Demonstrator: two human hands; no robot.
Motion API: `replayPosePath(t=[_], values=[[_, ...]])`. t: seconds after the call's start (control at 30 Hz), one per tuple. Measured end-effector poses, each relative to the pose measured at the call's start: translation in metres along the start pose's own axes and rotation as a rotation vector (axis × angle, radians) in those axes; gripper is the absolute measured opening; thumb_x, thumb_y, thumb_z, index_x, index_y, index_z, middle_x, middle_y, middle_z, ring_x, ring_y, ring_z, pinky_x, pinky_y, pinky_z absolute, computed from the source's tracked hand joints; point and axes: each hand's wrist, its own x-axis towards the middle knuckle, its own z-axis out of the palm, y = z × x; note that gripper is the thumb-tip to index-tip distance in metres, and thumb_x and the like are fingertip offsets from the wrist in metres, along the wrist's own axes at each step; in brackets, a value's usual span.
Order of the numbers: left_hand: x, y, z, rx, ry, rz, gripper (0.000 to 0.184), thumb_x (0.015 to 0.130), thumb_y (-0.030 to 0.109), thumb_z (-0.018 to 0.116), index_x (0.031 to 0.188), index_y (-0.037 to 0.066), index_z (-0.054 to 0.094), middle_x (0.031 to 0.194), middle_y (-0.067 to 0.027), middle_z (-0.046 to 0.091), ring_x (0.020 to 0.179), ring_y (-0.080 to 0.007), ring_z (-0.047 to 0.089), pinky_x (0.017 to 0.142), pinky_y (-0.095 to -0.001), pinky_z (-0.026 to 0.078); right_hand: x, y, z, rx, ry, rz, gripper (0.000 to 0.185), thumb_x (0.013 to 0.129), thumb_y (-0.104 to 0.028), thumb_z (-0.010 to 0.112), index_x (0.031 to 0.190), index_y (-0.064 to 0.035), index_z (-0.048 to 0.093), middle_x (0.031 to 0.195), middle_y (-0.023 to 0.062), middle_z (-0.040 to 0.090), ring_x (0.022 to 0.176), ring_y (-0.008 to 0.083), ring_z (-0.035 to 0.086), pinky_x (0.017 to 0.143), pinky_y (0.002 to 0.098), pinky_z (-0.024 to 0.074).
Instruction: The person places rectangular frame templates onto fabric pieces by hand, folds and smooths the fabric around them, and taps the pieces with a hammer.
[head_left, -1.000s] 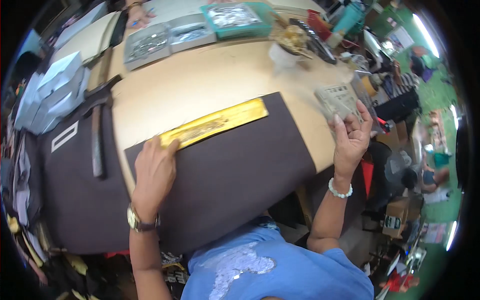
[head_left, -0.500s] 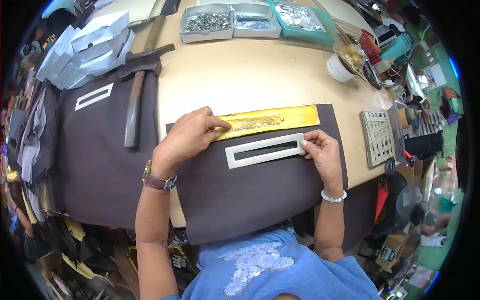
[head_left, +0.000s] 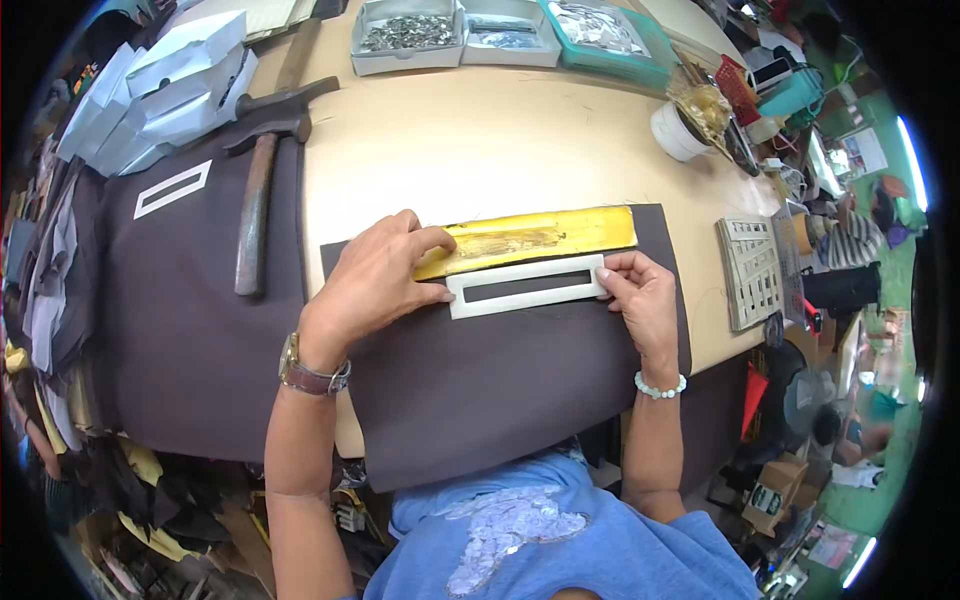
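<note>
A white rectangular frame (head_left: 530, 298) with a long slot lies on the dark cloth (head_left: 500, 390), along the lower edge of the yellow strip (head_left: 540, 236). My right hand (head_left: 643, 295) pinches the frame's right end between thumb and fingers. At the other end, my left hand (head_left: 375, 278) has its fingertips on the yellow strip's left end, while its thumb reaches the frame's left edge. Thumb and fingers of the left hand are apart, with the palm facing down.
Two hammers (head_left: 256, 215) lie at the left, near a second white frame (head_left: 172, 190) on more dark cloth. Boxes of small metal parts (head_left: 408, 62) and a teal tray (head_left: 650, 72) line the back. A white cup (head_left: 677, 133) and a stack of slotted pieces (head_left: 750, 275) stand right.
My right hand has brought the white frame from the stack at the right onto the cloth, then up against the yellow strip. My left thumb has come down to the frame's left end.
</note>
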Motion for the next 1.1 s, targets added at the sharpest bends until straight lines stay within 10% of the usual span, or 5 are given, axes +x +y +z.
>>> replayPosePath(t=[0.93, 1.1], values=[[-0.001, 0.007, 0.000, 0.025, -0.006, -0.017, 0.041, 0.066, 0.020, 0.078, 0.101, 0.010, 0.062, 0.083, -0.0088, 0.051, 0.083, -0.0269, 0.052, 0.075, -0.0383, 0.042, 0.002, 0.009, 0.007, -0.078, 0.133, -0.133, 0.028, 0.075, -0.002, 0.068, 0.101, 0.0050, 0.060, 0.071, 0.0076, 0.066, 0.061, 0.0107, 0.059, 0.058, 0.0240, 0.0468], [-0.004, 0.015, 0.000, 0.072, 0.012, -0.015, 0.037, 0.068, 0.017, 0.076, 0.101, 0.008, 0.061, 0.085, -0.0100, 0.052, 0.087, -0.0280, 0.053, 0.076, -0.0388, 0.044, -0.007, 0.008, 0.014, -0.721, 0.186, -0.531, 0.010, 0.078, -0.009, 0.061, 0.087, -0.0026, 0.061, 0.077, 0.0081, 0.061, 0.070, 0.0229, 0.061, 0.063, 0.0334, 0.0482]])
